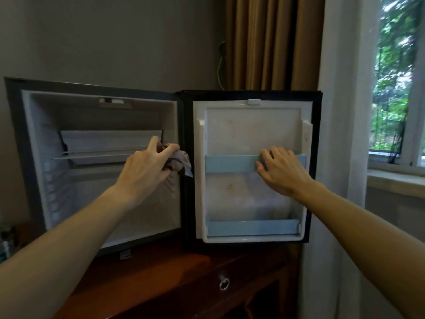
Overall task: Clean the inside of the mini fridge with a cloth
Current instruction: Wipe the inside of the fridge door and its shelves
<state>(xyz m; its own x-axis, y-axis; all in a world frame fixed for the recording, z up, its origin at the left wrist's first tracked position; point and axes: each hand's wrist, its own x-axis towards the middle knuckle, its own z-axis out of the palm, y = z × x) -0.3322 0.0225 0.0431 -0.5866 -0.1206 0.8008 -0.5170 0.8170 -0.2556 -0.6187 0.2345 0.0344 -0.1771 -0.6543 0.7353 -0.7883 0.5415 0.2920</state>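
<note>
**Cloth held at the right wall of the open mini fridge**

In the head view, a small black-cased mini fridge (96,171) with a pale grey plastic interior is seen standing on a dark reddish-brown wooden cabinet (184,279), its door (250,166) swung fully open to the right. A crumpled grey-brown patterned cloth (178,163) is gripped by the left hand (147,166), the fingers curled round it, at the front edge of the fridge's right inner wall, level with the thin wire shelf (92,155) that crosses the cavity. A pale grey plastic tray (108,141) is seen behind that shelf. The right hand (281,169) is laid with relaxed, fairly straight fingers on the upper light blue plastic door rail (232,163), nothing being grasped. A second light blue rail (250,227) is fitted near the foot of the door, whose white liner is marked with faint brownish stains. Brown pleated curtains (271,42), a white sheer curtain (345,88) and a window (400,77) with green foliage are seen behind and to the right
</note>
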